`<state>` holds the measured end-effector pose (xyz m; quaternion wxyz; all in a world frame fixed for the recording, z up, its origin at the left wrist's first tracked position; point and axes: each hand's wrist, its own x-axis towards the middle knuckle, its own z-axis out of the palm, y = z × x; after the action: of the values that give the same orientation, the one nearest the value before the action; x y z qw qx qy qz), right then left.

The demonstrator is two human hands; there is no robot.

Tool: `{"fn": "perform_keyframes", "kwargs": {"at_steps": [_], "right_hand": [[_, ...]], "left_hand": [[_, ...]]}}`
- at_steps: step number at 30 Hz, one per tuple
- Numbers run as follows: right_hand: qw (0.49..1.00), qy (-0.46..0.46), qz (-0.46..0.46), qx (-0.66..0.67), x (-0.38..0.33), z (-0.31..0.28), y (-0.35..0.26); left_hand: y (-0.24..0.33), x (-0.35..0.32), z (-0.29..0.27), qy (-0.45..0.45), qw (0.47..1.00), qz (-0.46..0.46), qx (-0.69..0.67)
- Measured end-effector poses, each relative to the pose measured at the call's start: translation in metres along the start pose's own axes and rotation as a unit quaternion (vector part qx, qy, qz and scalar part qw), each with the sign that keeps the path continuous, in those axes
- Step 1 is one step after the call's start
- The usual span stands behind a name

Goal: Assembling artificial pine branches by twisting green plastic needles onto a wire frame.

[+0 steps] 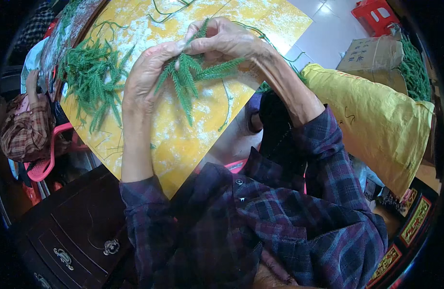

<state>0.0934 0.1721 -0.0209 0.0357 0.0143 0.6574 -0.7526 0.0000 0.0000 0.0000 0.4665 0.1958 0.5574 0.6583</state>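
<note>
Fingers pinch a feathery, splayed sprig above a speckled tabletop.

Yellow surface flecked white; pale tiled floor catching glare, upper right; red plastic stool nearby; pink chair left; dark drawer cabinet lower left; red-and-gold panels lower right
</note>
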Motion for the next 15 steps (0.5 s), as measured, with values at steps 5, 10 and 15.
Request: {"fn": "perform_keyframes", "kwargs": {"at_steps": [5, 10, 15], "right_hand": [[0.999, 0.049, -0.005, 0.02, -0.014, 0.013, -0.013], [0.999, 0.033, 0.01, 0.009, -0.013, 0.008, -0.012], [0.998, -0.014, 0.041, 0.048, -0.008, -0.001, -0.005]], "left_hand": [[0.0, -0.002, 0.003, 0.021, 0.998, -0.006, 0.055], [0.004, -0.004, 0.008, 0.031, 0.992, -0.001, 0.122], [0.01, -0.006, 0.012, 0.012, 0.996, 0.007, 0.084]]}}
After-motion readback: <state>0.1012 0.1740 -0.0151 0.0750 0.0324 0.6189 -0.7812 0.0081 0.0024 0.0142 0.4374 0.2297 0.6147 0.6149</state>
